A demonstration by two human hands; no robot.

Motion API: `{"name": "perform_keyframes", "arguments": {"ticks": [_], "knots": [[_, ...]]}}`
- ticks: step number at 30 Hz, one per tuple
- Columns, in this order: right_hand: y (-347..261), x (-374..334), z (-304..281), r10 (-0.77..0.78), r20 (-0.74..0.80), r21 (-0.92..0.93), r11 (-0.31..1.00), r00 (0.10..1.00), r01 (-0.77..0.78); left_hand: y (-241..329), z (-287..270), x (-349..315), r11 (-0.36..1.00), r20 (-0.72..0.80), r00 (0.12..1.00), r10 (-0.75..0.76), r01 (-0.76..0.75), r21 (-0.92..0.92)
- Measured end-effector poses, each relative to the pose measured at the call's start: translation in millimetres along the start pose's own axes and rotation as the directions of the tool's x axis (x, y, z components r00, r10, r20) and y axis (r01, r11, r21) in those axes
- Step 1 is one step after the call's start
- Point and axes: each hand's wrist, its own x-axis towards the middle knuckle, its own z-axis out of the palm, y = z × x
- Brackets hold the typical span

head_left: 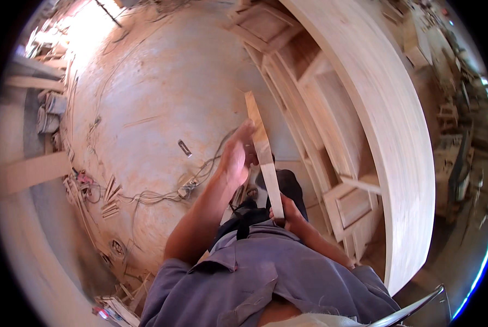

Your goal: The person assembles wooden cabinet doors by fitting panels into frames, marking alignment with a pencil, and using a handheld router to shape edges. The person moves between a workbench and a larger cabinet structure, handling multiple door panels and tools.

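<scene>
You stand on a dusty, reddish-tan workshop floor (pixel 162 82) strewn with thin cables (pixel 146 196) and short wood offcuts (pixel 110 199). Beside you, along the floor's right edge, lies a long, broad, pale wooden board (pixel 386 120), and under it sit pale panelled wooden door frames (pixel 331 158).

You hold a long, narrow, pale wooden strip (pixel 263 150) out in front of your chest, running from your body away toward the far part of the floor. Your left hand (pixel 236 155) is flat and open against the strip's left side, about midway along it, fingers stretched toward the far end. Your right hand (pixel 287 215) is closed around the strip's near end, just in front of your grey-blue shirt (pixel 266 272), with the strip rising out of the fist.

A small, dark, flat tool (pixel 184 147) lies on the floor to the left of the strip, well apart from both hands. More timber pieces are stacked at the floor's left edge (pixel 47 111).
</scene>
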Motion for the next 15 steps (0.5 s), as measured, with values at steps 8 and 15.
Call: {"name": "perform_keyframes", "arguments": {"ticks": [8, 15], "knots": [[-173.9, 83.2, 110.6, 0.103, 0.134, -0.189, 0.979, 0.986, -0.076, 143.0, -40.3, 142.5, 0.998, -0.232, 0.971, 0.058, -0.059, 0.001], [-305.6, 126.4, 187.8, 0.169, 0.127, -0.299, 0.946, 0.977, -0.125, 251.4, -43.4, 219.4, 0.977, -0.310, 0.938, 0.158, -0.194, -0.089]]}}
